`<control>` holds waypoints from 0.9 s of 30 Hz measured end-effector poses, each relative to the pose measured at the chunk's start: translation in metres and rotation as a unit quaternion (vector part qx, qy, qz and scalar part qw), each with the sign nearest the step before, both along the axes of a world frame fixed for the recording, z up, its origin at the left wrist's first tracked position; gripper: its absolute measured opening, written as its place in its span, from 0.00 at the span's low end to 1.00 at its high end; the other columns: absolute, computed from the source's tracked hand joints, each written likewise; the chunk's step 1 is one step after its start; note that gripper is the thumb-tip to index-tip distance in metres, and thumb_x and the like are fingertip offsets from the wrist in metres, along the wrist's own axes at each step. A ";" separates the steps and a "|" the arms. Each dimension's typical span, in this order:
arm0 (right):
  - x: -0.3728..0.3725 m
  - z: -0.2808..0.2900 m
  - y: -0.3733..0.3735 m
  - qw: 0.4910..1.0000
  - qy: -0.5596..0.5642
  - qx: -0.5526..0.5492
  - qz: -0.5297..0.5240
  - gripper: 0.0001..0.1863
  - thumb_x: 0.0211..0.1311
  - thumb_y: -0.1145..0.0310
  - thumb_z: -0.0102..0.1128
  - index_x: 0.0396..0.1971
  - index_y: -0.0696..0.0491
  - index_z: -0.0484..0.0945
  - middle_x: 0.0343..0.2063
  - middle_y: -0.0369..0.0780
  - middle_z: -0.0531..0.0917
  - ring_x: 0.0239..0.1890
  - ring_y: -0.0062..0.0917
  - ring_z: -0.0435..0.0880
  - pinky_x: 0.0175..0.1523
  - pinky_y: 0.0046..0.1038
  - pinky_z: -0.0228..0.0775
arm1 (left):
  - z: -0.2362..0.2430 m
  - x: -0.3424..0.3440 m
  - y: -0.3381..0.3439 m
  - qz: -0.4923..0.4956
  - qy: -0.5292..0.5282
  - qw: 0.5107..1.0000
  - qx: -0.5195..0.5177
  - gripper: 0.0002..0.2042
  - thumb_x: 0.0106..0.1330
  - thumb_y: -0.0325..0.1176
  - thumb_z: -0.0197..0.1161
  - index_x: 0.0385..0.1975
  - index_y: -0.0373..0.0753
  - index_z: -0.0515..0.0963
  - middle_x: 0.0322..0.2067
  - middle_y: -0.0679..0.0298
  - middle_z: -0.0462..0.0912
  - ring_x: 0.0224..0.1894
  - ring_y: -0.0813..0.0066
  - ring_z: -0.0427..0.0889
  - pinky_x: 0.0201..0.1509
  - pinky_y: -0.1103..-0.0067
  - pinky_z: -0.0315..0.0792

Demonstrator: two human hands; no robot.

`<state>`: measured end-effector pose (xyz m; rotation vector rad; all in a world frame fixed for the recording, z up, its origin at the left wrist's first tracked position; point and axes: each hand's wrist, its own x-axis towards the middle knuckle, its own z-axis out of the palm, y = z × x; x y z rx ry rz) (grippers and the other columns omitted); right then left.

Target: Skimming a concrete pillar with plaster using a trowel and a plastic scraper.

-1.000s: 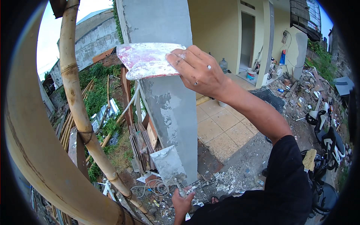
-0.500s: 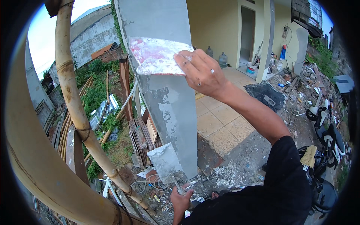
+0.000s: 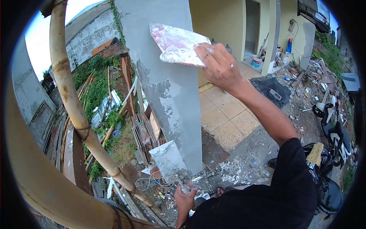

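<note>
A grey plastered pillar rises in front of me, with rough, lighter patches along its lower face. My right hand is closed on one end of a flat spreader, smeared white with pinkish areas. The spreader overlaps the upper pillar in the view; whether it touches the surface I cannot tell. Low down, my left hand grips the handle of a wide scraper. Its broad, pale, plaster-coated blade points up beside the pillar's foot.
Bamboo poles cross close on my left. Stacked boards lean behind the scraper. Rubble covers ground near the tiled floor. A motorcycle stands at right, and a dark mesh sheet lies beyond my right arm.
My right hand and the spreader have moved up and to the right, and the spreader slopes more. My left hand keeps its hold on the scraper. The view has shifted slightly.
</note>
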<state>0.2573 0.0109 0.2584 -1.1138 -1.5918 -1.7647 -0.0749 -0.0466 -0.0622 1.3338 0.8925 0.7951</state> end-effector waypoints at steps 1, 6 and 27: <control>-0.013 -0.015 0.004 0.999 0.008 -0.020 0.024 0.17 0.46 0.80 0.60 0.40 0.61 0.79 0.36 0.43 0.81 0.32 0.28 0.76 0.35 0.25 0.72 | 0.001 -0.002 0.000 0.002 0.002 1.000 0.000 0.14 0.52 0.27 0.73 0.29 0.34 0.71 0.35 0.56 0.85 0.27 0.81 0.79 0.31 0.81 0.73; -0.045 -0.055 -0.003 0.988 0.063 -0.107 0.096 0.23 0.42 0.83 0.60 0.45 0.61 0.78 0.40 0.46 0.81 0.37 0.34 0.79 0.41 0.30 0.73 | 0.000 -0.001 0.002 -0.022 0.039 0.999 -0.030 0.14 0.52 0.27 0.73 0.30 0.33 0.71 0.37 0.55 0.85 0.29 0.80 0.79 0.33 0.81 0.73; -0.023 -0.087 -0.012 0.988 0.142 -0.027 0.059 0.19 0.46 0.78 0.61 0.42 0.60 0.79 0.41 0.41 0.81 0.34 0.29 0.76 0.37 0.26 0.71 | 0.007 -0.016 -0.004 -0.005 0.060 0.998 -0.017 0.13 0.54 0.23 0.71 0.31 0.35 0.69 0.38 0.55 0.85 0.31 0.82 0.79 0.35 0.82 0.73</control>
